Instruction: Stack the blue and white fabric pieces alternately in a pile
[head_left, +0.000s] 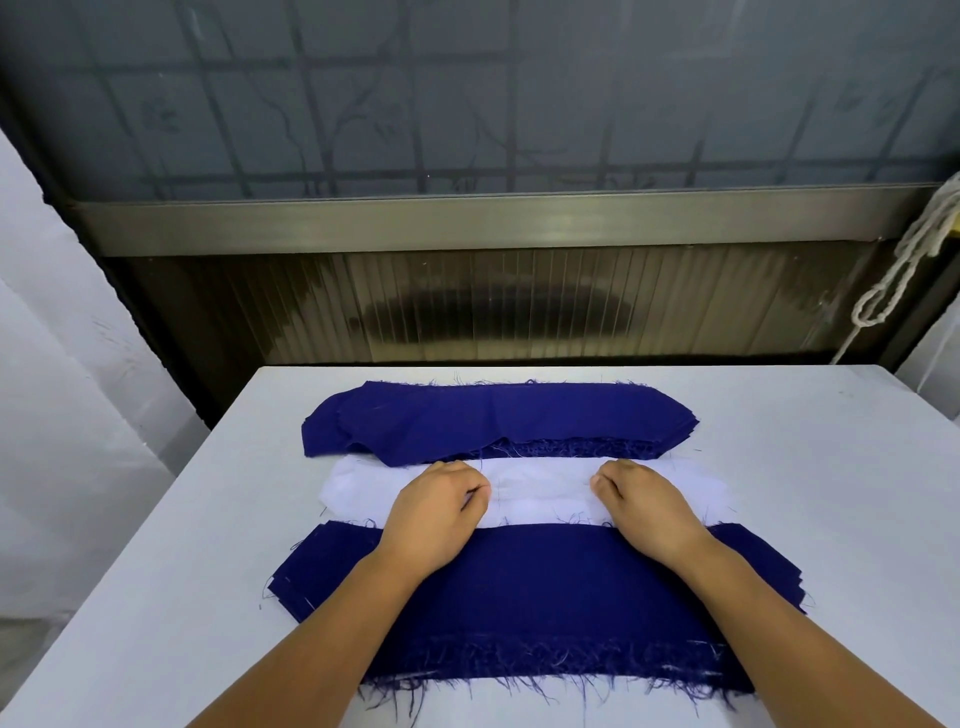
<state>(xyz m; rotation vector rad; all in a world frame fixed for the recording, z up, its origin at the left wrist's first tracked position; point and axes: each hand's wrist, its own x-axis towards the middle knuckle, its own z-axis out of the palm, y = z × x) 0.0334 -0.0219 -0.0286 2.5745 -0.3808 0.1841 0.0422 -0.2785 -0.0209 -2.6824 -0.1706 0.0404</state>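
On the white table (182, 519) in front of us, three bands of cloth lie one behind the other, and both hands are down on the middle one. Nearest to us sits the near blue stack (519, 587), dark navy pieces piled flat with a frayed, thready edge along the side closest to us and slivers of white peeking out at its left and right corners. Just beyond it we see the white fabric pile (540, 491), a pale strip running left to right, its near edge tucked against the blue. Behind that comes the far blue stack (493, 418), layered pieces fanned a little at both ends, its top piece rumpled and its frayed near edge touching the white strip.

Now the hands: our left hand (436, 506) rests on the white fabric toward its left half, fingers (475, 491) curled inward with the tips bunched down on the cloth; it looks like a pinch on the top white layer. Our right hand (641, 504) mirrors it toward the right half, fingers curled under, thumb side facing the middle, tips pressed into the white cloth. Both forearms cross over the near blue stack.

Beyond the table stands a dark ribbed panel under a frosted window (467, 93), and a knotted white rope (904, 270) hangs at the far right
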